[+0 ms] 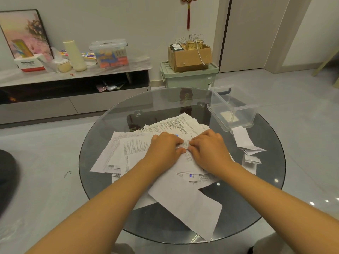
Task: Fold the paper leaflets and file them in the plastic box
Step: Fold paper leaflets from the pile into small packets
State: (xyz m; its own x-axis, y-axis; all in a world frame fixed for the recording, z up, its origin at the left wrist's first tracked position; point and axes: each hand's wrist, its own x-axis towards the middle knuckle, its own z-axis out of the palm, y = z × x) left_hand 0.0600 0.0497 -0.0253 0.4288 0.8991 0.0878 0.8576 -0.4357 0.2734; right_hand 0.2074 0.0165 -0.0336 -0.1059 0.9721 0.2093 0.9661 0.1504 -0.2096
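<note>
Leaflet point(186, 153), atop the loose leaflet pile point(139, 153) at mid-table: I see my left hand point(165, 149) and right hand point(209, 149) pinching it with curled fingers. Clear plastic box point(233, 107) stands open at the far right of the glass table point(266, 180); folded leaflets point(247, 145) lie just beside it.

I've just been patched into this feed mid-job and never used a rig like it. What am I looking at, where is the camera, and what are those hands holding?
There is no machine here: a person works with bare hands, and the single picture comes from a wide-angle camera worn on the head, looking forward and down. The left hand and right hand meet over a heap of paper leaflets on a round glass table. Both pinch one printed leaflet between them, apparently creasing it. A clear plastic box stands open at the far right, with what looks like one folded paper inside. Folded leaflets lie just in front of it.
</note>
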